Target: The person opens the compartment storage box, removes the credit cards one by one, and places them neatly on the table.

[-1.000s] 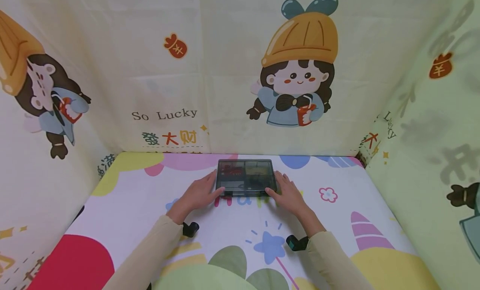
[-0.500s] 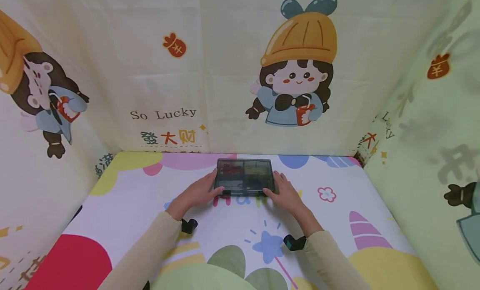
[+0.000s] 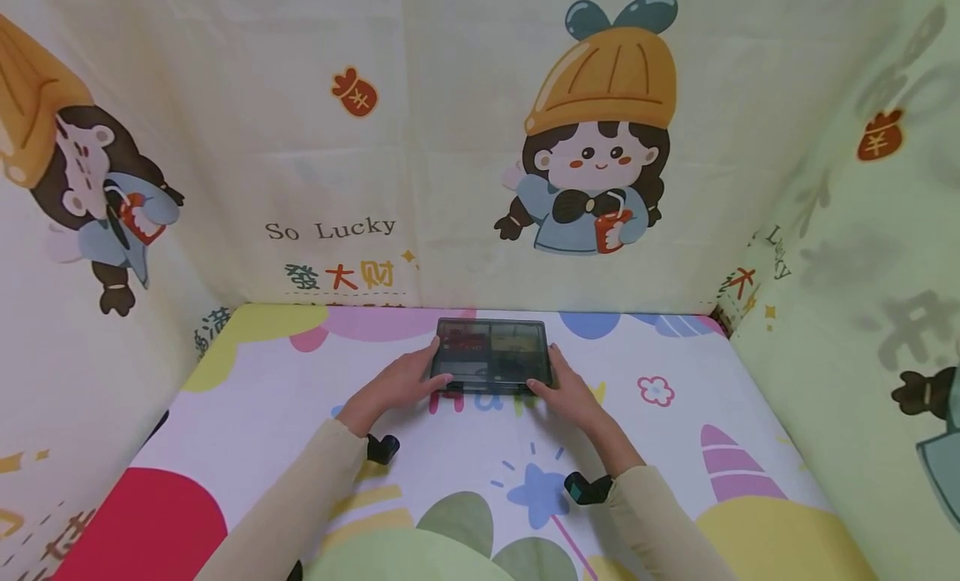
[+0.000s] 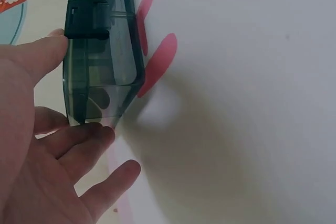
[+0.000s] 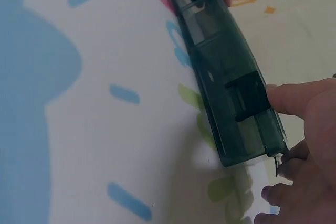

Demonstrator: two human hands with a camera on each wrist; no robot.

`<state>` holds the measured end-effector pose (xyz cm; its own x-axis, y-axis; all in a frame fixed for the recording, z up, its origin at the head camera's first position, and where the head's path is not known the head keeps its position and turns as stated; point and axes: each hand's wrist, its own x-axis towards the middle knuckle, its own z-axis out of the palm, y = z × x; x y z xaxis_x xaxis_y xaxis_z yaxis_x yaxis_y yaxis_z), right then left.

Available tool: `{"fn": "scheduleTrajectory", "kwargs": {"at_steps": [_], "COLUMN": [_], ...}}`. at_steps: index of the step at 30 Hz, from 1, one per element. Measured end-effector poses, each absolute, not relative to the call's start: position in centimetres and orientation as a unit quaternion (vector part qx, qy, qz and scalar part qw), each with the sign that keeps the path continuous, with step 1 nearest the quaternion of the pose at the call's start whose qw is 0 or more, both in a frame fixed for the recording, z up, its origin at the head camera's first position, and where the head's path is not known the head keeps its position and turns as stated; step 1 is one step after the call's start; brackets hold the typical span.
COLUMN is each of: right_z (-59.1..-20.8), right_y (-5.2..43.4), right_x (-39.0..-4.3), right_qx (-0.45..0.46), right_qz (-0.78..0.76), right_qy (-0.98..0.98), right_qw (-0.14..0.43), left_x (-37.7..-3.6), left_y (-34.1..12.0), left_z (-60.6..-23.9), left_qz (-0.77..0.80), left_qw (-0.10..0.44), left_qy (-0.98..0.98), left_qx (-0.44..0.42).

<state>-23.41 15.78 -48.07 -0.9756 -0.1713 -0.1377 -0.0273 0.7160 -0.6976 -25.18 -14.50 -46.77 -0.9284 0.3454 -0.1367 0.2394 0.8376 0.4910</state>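
Observation:
A dark translucent plastic compartment box (image 3: 491,356) lies near the back of the patterned table cloth (image 3: 247,398). My left hand (image 3: 420,377) grips its left front corner. In the left wrist view the thumb (image 4: 37,56) presses beside the front latch (image 4: 86,19), and the fingers (image 4: 79,140) curl under the box (image 4: 102,51). My right hand (image 3: 555,381) grips the right front corner. There the thumb (image 5: 294,98) touches the other latch (image 5: 249,98) of the box (image 5: 226,72), with fingers beneath. A shadow lies under the box's near edge, which sits slightly off the cloth.
Fabric walls printed with cartoon figures (image 3: 592,147) close in the table at the back, left and right. Small black wrist cameras (image 3: 382,448) (image 3: 588,488) sit on both forearms. The box holds small red and dark items, unclear through the lid.
Both hands have closed in a little on the box's front corners. The box has hardly moved on the cloth.

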Motion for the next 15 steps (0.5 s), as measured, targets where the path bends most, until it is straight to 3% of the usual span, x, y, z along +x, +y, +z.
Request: {"fn": "scheduleTrajectory", "kwargs": {"at_steps": [9, 15], "right_z": [-48.5, -48.7], "right_y": [15.1, 14.0], "right_x": [-23.8, -23.7], "right_qx": [-0.015, 0.03], "right_qz": [-0.504, -0.567], "right_qy": [0.852, 0.811], "right_qw": [0.142, 0.139], "left_x": [-25.3, -25.3], "left_y": [-14.2, -14.3], "left_z": [-46.3, -46.0], "left_qz": [0.239, 0.254], "left_qw": [0.13, 0.138], "left_qy": [0.951, 0.946], "left_qx": [0.149, 0.148]}}
